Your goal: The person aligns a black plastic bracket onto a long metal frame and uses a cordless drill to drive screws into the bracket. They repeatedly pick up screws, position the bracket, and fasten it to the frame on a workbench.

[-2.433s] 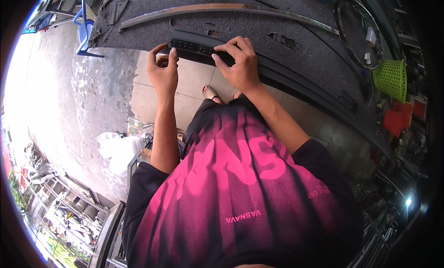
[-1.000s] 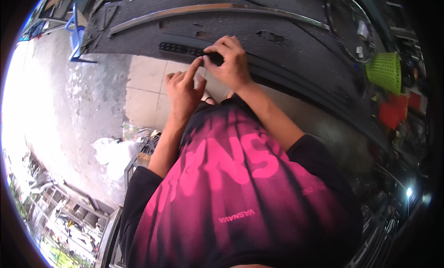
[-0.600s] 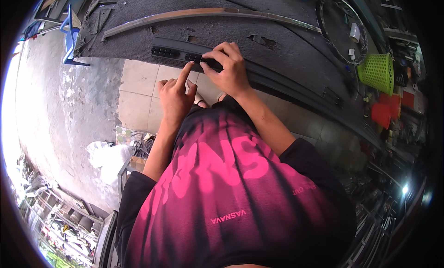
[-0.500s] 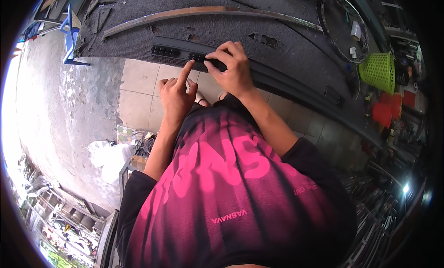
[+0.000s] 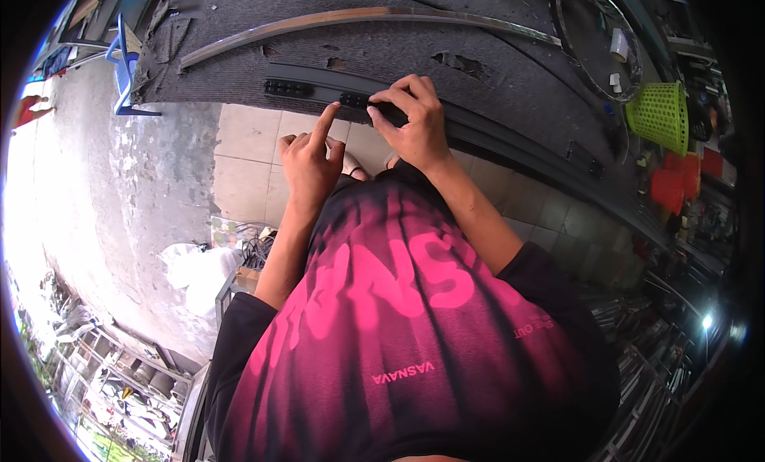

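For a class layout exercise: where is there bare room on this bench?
Bare carpet, torn in places, lies between curved metal strip and dark rail. Crowded: around the black piece by left hand and right hand; hoop with white items.

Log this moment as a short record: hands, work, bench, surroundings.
Left hand: index extended, tip near left end of a studded black block; contact unclear
Right hand: thumb and fingertips at that block's right end
Work: dark profile, second studded block farther left
Bench covering: grey, torn; long strip across it
Surroundings: green basket, red container, right
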`<state>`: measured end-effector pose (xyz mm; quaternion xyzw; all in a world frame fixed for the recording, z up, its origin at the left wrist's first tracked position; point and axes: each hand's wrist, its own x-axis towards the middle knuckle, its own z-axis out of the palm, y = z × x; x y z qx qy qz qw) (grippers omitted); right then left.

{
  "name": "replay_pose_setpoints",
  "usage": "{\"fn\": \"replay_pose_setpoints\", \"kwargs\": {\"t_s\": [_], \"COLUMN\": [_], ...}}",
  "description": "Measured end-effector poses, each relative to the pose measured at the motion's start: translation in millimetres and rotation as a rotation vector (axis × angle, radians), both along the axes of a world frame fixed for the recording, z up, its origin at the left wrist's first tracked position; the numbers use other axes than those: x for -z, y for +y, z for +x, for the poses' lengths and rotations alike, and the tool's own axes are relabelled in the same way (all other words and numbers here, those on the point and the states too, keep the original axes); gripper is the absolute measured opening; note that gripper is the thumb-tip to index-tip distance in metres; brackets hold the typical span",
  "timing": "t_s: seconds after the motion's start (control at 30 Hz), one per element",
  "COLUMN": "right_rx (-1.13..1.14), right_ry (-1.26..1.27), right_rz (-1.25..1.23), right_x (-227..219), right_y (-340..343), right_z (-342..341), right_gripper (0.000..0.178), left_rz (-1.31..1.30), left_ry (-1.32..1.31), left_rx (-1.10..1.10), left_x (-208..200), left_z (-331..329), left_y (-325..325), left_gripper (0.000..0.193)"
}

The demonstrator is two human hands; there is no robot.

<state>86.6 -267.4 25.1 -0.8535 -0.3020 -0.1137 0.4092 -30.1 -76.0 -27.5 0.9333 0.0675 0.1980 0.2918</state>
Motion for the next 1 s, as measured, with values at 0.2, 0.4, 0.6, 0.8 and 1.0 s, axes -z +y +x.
{"fn": "replay_pose_setpoints", "kwargs": {"t_s": [0.2,0.4,0.6,0.8,1.0], "right_rx": [0.007,-0.022,-0.047,-0.051,-0.108], "right_ry": [-0.001,-0.030,0.075,0.109,0.067], "right_rz": [-0.014,-0.025,-0.048,0.015,0.004], "right_x": [1,-4,-20,-25,-40], "right_y": [-1,5,3,2,29], "right_z": [-1,0,-7,-6,13], "right_gripper": [0.019,0.024,0.019,0.028,0.016], "left_rz": [0.011,-0.121,-0.030,-0.042,-0.191], "left_ry": [-0.001,0.017,0.125,0.141,0.079], "left_rx": [-0.003,0.082,0.022,0.048,0.061], "left_x": [0,-5,-10,-11,-16], "left_z": [0,-8,-9,-14,-24], "left_y": [0,8,-5,6,0], "left_gripper": [0.073,0.082,0.079,0.089,0.081]}}
